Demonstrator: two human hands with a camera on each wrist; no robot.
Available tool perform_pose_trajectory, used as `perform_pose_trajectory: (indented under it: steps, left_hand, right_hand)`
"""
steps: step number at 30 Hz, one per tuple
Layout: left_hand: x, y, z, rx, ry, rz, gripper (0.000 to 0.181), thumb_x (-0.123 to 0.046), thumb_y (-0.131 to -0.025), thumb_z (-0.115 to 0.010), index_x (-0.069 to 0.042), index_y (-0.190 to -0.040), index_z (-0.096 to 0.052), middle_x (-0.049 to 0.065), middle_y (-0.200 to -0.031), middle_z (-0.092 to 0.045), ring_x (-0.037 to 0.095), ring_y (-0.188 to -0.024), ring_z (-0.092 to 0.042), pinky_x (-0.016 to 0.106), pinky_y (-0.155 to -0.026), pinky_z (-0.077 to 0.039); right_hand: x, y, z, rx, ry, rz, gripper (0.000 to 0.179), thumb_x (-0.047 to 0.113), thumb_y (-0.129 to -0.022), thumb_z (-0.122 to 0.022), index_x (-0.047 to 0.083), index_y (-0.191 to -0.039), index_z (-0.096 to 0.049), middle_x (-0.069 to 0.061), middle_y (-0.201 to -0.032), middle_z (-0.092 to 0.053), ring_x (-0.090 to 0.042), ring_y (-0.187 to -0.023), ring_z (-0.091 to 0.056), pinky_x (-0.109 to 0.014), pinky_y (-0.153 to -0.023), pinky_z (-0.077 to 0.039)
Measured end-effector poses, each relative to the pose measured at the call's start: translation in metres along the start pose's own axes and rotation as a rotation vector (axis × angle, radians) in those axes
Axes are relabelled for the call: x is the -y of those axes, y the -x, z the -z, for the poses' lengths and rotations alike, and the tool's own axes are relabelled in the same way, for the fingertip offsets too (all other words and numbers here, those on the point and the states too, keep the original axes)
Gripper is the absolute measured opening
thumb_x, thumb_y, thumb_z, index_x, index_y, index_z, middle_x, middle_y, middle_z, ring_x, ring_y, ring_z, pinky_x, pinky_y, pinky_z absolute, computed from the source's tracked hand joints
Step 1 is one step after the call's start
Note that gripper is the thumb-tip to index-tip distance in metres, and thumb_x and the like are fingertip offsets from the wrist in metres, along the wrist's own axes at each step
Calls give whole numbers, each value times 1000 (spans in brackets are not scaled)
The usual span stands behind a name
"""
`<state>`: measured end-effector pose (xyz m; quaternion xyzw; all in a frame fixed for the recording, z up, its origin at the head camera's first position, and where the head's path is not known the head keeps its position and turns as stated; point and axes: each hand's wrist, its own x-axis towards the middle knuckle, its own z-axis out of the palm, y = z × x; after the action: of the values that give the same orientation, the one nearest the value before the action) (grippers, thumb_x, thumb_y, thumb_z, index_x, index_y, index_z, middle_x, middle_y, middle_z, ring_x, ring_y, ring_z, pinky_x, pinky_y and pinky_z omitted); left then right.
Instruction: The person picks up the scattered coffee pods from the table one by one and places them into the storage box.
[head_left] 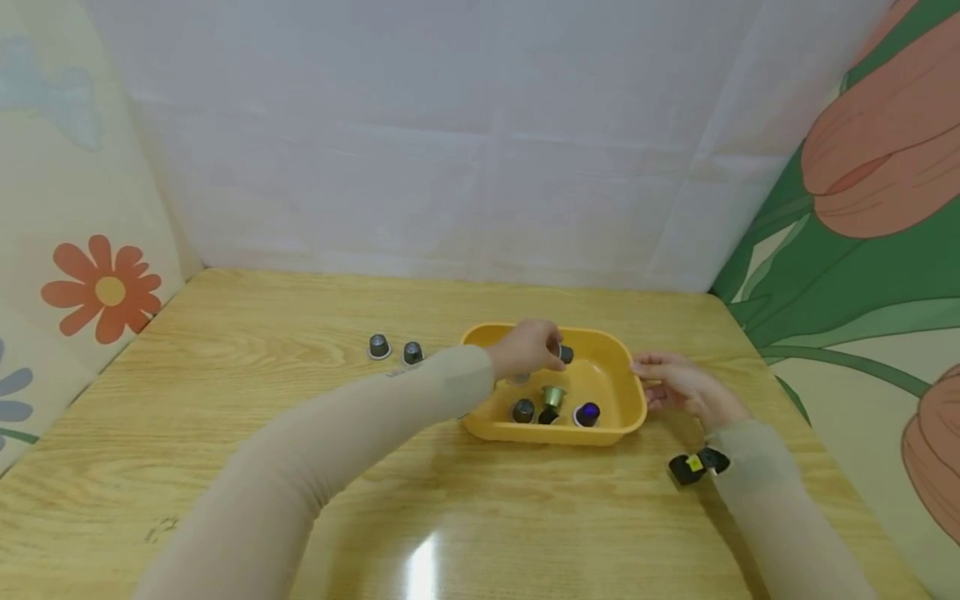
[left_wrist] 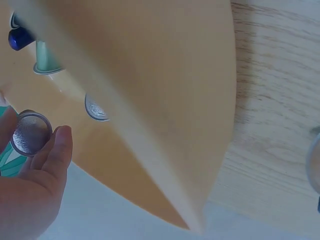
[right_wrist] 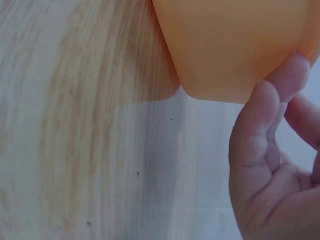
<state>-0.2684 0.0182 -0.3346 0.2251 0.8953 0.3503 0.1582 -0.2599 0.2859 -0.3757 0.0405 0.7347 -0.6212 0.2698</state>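
Note:
Over the yellow plastic tub (head_left: 480, 431), my left hand (head_left: 527, 346) pinches a dark coffee capsule (head_left: 567, 355) between thumb and fingers. Its silver lid faces the camera in the left wrist view, where the left hand (left_wrist: 37, 185) shows at the lower left. Inside the tub lie a green capsule (head_left: 553, 396), a purple capsule (head_left: 588, 414), a dark grey capsule (head_left: 522, 410) and a black capsule (head_left: 548, 415). Another capsule (left_wrist: 96, 108) there is partly hidden. My right hand (head_left: 686, 387) touches the tub's right end with its fingertips, fingers loosely extended.
Two dark capsules (head_left: 379, 347) stand lid down on the wooden table (head_left: 247, 358), left of the tub. A black strap with a yellow mark (head_left: 694, 463) is at the right wrist. A white sheet (head_left: 420, 183) hangs behind, with flower-patterned panels at both sides.

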Motion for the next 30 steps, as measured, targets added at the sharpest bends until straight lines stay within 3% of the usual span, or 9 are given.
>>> perform_pose_trajectory:
  steps: [9,17,24,30]
  left_hand:
    - [6,-6,-4,0,-20,-21,46,-8,-90,-70,7,-131,-54,10,-99,-63,21,-92,-59,32,-88,-50]
    - [4,-4,-3,16,-74,-30,48,-8,-92,-68,6,-134,-50,20,-135,-54,31,-125,-51,36,-105,-41]
    - [1,8,6,19,-15,0,46,-11,-96,-63,2,-138,-49,15,-140,-51,27,-129,-48,35,-107,-39]
    - [4,22,11,-3,-27,-47,43,-12,-96,-62,3,-135,-51,16,-137,-54,27,-127,-50,35,-106,-40]
  right_hand:
    - [-1,-2,-2,-5,7,-12,23,20,-102,-51,5,-119,-51,-1,-84,-59,-12,-64,-60,-27,-62,-55]
    - [1,-1,-3,-4,6,-8,22,20,-103,-49,5,-119,-50,-1,-85,-58,-12,-64,-59,-26,-61,-54]
    - [1,-1,-2,7,5,-7,19,19,-103,-50,7,-117,-52,0,-85,-58,-12,-64,-59,-26,-62,-54]
    - [1,0,-2,6,12,-5,21,19,-103,-50,4,-117,-50,0,-85,-57,-12,-65,-59,-26,-61,-54]
